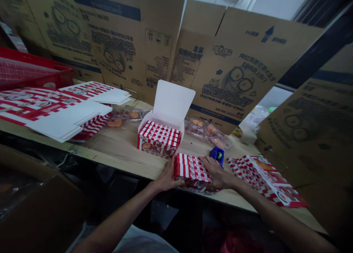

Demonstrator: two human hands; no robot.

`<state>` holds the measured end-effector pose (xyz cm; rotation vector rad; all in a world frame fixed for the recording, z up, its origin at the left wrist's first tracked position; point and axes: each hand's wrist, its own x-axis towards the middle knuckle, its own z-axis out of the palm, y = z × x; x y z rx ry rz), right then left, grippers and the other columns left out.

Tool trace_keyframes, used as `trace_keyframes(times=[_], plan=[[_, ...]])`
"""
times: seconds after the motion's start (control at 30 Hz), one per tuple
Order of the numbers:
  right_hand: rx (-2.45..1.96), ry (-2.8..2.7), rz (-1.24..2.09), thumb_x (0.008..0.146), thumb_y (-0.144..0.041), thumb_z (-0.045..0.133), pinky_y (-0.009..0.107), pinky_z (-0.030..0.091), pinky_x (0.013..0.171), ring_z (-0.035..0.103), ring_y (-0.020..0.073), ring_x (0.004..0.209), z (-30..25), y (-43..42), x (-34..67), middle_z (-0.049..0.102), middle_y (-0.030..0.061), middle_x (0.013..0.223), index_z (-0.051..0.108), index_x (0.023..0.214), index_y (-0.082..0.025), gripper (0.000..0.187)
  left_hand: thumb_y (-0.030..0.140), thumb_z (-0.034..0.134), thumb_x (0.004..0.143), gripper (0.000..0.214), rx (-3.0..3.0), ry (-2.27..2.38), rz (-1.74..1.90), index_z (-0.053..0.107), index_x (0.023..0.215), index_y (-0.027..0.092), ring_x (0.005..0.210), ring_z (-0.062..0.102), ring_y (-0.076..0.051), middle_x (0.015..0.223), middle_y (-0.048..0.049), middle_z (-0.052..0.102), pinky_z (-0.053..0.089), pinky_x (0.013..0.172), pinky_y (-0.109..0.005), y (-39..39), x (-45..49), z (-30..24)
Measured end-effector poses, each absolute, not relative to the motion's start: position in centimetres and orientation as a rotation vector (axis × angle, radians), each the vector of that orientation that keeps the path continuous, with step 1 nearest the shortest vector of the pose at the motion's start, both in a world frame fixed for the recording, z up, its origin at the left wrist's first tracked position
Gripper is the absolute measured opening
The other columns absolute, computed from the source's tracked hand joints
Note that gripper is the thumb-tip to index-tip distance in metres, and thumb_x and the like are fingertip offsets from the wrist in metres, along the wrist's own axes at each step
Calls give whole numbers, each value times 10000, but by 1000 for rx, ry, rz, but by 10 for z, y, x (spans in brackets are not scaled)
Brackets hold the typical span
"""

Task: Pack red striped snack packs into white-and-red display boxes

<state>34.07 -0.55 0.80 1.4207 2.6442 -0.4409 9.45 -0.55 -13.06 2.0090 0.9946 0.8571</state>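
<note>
Red-and-white striped carton stack (192,167) lies between left hand (167,175) and right hand (217,174), long axis along the table's front edge (110,160); fingers of both hands grasp its ends.

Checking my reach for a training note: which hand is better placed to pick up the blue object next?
Probably the right. The right hand rests on the red-and-white striped box right beside the blue object, while the left hand is at that box's far end.
</note>
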Motion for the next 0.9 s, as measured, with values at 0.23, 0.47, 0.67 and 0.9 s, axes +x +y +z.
trace_keyframes(times=[0.23, 0.47, 0.67, 0.9], plan=[[1558, 2729, -378, 636, -432, 734, 568, 327, 1058, 402, 413, 1278, 57, -16, 364, 415, 203, 1396, 314, 1452, -170, 954, 401, 612, 838, 580, 2162, 1162, 1220, 437, 1351, 193, 1241, 482, -293, 1311, -150, 524, 423, 1033, -485, -21, 41, -75], [1694, 3192, -480, 616, -500, 796, 493, 356, 1093, 453, 367, 1277, 160, 38, 341, 449, 103, 1418, 303, 1447, -250, 998, 390, 440, 929, 413, 2577, 1600, 785, 571, 1194, 101, 1284, 423, -350, 1316, -207, 526, 329, 1072, -529, 73, 17, 8], [1405, 3412, -542, 506, -392, 863, 475, 278, 1131, 392, 343, 1320, 172, 140, 246, 417, 106, 1447, 358, 1428, -199, 1069, 595, 418, 884, 697, 2549, 1651, 412, 490, 1316, 52, 1325, 388, -400, 1386, -250, 486, 278, 1080, -558, 120, 31, -10], [1447, 2912, -796, 452, -187, 768, 357, 499, 827, 608, 259, 917, 152, 213, 192, 682, 43, 1028, 592, 1210, -156, 778, 692, 337, 854, 804, 2550, 1556, 680, 481, 1328, 59, 1355, 329, -399, 1371, -253, 493, 169, 1112, -571, 104, 23, -34]])
